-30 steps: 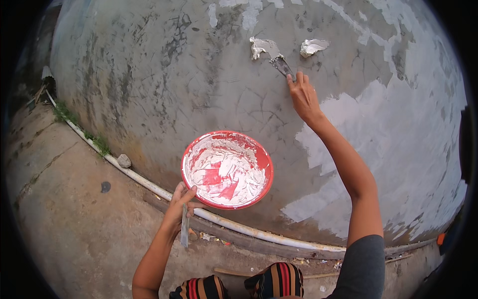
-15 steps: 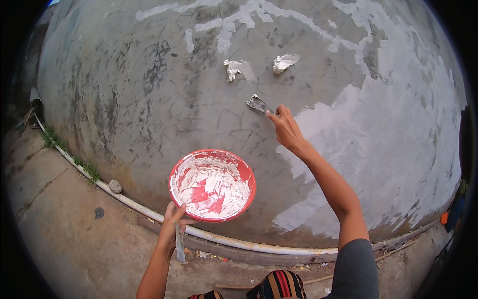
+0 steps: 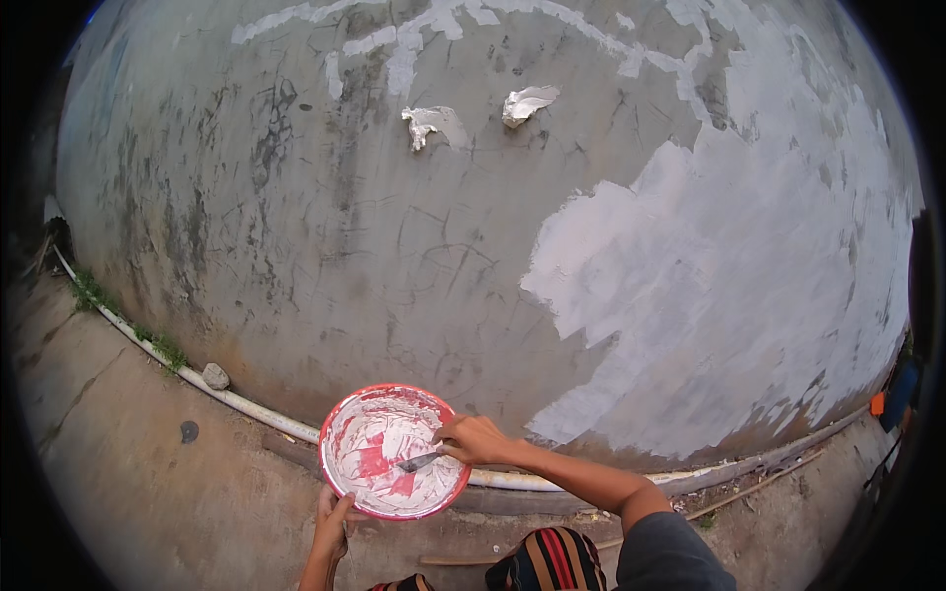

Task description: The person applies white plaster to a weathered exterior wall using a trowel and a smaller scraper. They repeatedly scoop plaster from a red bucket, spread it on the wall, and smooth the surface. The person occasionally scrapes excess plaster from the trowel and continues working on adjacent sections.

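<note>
My left hand (image 3: 331, 522) grips the lower left rim of a red basin (image 3: 372, 461), fingers closed on its edge. White putty (image 3: 392, 426) is smeared over the basin's inside, with red patches showing through. Closed around the handle of a putty knife (image 3: 420, 461), my right hand (image 3: 475, 439) is over the basin's right side. The knife's blade points left, low inside the basin among the putty. On the grey wall (image 3: 424, 256) above, two thick dabs of putty stick out, a left dab (image 3: 434, 125) and a right dab (image 3: 528, 104).
A broad white coated area (image 3: 709, 266) covers the wall's right side, and white strips run along its top. A pale pipe (image 3: 258, 412) follows the wall's foot, with a stone (image 3: 215, 375) and green weeds (image 3: 163, 347) beside it. Concrete ground (image 3: 128, 443) lies at the left.
My right hand has come down from the wall with the putty knife and into the basin. The basin and my left hand are lower in view. A blade hanging by my left hand no longer shows.
</note>
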A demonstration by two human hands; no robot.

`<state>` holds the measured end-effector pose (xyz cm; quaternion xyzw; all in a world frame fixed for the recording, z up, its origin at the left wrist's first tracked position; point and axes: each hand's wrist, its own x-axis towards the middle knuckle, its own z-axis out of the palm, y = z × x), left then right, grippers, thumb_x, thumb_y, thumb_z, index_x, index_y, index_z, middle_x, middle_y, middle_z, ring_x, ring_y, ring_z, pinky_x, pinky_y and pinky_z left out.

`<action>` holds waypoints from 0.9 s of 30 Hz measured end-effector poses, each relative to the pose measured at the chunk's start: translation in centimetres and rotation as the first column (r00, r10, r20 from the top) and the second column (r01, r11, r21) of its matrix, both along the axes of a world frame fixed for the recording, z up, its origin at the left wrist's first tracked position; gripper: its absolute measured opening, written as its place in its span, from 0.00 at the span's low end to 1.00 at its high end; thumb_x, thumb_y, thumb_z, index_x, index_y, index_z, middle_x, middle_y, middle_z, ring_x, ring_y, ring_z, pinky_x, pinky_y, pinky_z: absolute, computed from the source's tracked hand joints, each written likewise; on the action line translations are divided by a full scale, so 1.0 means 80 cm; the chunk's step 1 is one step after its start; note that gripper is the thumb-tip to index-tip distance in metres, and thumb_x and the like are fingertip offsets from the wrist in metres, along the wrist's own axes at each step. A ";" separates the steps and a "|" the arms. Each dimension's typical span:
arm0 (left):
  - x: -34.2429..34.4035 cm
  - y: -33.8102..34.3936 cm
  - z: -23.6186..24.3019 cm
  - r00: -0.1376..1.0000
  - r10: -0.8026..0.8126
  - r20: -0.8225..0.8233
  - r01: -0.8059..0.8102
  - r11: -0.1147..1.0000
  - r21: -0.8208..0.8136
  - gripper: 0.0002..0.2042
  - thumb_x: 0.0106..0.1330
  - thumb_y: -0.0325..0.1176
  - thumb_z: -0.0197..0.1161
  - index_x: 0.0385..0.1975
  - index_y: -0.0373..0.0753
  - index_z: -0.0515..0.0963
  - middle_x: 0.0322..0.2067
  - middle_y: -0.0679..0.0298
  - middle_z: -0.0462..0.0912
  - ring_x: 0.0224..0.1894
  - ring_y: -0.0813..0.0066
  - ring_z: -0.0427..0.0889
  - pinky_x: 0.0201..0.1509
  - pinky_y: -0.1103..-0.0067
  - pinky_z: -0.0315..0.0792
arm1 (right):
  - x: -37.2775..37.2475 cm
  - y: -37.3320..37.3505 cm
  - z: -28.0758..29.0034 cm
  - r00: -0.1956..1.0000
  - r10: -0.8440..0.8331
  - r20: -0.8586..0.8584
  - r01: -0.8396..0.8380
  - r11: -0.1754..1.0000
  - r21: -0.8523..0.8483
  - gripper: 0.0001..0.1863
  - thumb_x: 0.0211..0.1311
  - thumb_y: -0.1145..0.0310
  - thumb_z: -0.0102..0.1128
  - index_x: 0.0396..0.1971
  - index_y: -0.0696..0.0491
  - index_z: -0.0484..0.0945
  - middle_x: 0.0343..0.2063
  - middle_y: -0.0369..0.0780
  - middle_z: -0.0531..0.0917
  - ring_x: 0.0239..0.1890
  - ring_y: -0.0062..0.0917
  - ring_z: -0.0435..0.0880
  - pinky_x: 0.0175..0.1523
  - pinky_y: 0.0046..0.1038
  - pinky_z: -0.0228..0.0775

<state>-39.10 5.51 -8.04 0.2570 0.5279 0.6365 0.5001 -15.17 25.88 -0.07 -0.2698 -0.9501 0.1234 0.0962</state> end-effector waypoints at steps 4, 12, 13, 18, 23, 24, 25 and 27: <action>-0.008 -0.050 -0.109 0.989 0.140 0.045 -0.137 0.989 -0.062 0.22 0.66 0.31 0.56 0.59 0.38 0.63 0.48 0.61 0.75 0.30 0.78 0.82 0.15 0.88 0.63 | -0.028 -0.016 -0.073 0.978 0.123 -0.168 -0.117 0.992 0.047 0.13 0.57 0.63 0.61 0.40 0.53 0.83 0.38 0.43 0.83 0.46 0.37 0.79 0.45 0.38 0.75; -0.038 -0.172 -0.290 0.819 0.573 -0.033 -0.574 0.818 -0.036 0.24 0.66 0.30 0.54 0.62 0.38 0.61 0.56 0.59 0.67 0.51 0.71 0.74 0.48 0.78 0.74 | -0.112 -0.085 -0.098 0.917 0.386 -0.098 -0.398 0.895 -0.199 0.15 0.60 0.66 0.58 0.46 0.51 0.80 0.35 0.48 0.83 0.37 0.46 0.82 0.40 0.43 0.73; -0.033 -0.190 -0.300 0.796 0.602 -0.056 -0.604 0.796 -0.031 0.24 0.66 0.29 0.54 0.62 0.38 0.61 0.57 0.59 0.67 0.53 0.71 0.73 0.51 0.78 0.72 | -0.115 -0.090 -0.105 0.906 0.416 -0.077 -0.422 0.878 -0.227 0.16 0.59 0.67 0.59 0.47 0.51 0.79 0.35 0.48 0.83 0.37 0.46 0.82 0.40 0.43 0.73; -0.034 -0.209 -0.336 0.694 0.709 -0.125 -0.720 0.682 -0.132 0.20 0.66 0.28 0.53 0.59 0.37 0.64 0.50 0.64 0.69 0.47 0.76 0.71 0.46 0.83 0.67 | -0.135 -0.121 -0.154 0.848 0.526 0.064 -0.489 0.824 -0.287 0.13 0.55 0.68 0.60 0.41 0.53 0.78 0.30 0.50 0.82 0.36 0.47 0.81 0.39 0.45 0.73; -0.016 -0.194 -0.311 0.633 0.772 -0.058 -0.773 0.626 -0.102 0.14 0.70 0.35 0.54 0.49 0.35 0.63 0.43 0.62 0.66 0.42 0.72 0.75 0.40 0.74 0.79 | -0.141 -0.141 -0.171 0.832 0.550 0.071 -0.503 0.802 -0.322 0.12 0.55 0.67 0.60 0.40 0.54 0.78 0.26 0.49 0.82 0.33 0.47 0.81 0.37 0.44 0.72; -0.011 -0.193 -0.304 0.633 0.773 -0.028 -0.771 0.627 -0.114 0.14 0.71 0.37 0.54 0.47 0.35 0.63 0.42 0.62 0.66 0.41 0.71 0.75 0.38 0.73 0.81 | -0.137 -0.142 -0.177 0.832 0.550 0.067 -0.499 0.796 -0.343 0.12 0.56 0.67 0.60 0.40 0.53 0.78 0.26 0.49 0.82 0.33 0.46 0.82 0.37 0.44 0.72; -0.010 -0.192 -0.310 0.601 0.797 -0.055 -0.795 0.589 -0.148 0.16 0.70 0.42 0.56 0.42 0.37 0.61 0.40 0.62 0.63 0.38 0.73 0.74 0.30 0.74 0.82 | -0.137 -0.143 -0.178 0.830 0.554 0.059 -0.502 0.789 -0.355 0.13 0.56 0.67 0.60 0.41 0.53 0.79 0.26 0.49 0.81 0.32 0.46 0.82 0.36 0.44 0.72; -0.008 -0.205 -0.321 0.606 0.791 -0.085 -0.785 0.578 -0.225 0.18 0.69 0.44 0.58 0.42 0.38 0.61 0.38 0.62 0.63 0.35 0.74 0.72 0.30 0.74 0.82 | -0.135 -0.145 -0.181 0.826 0.562 0.051 -0.501 0.771 -0.393 0.13 0.57 0.67 0.60 0.42 0.53 0.79 0.25 0.49 0.81 0.31 0.45 0.82 0.36 0.42 0.72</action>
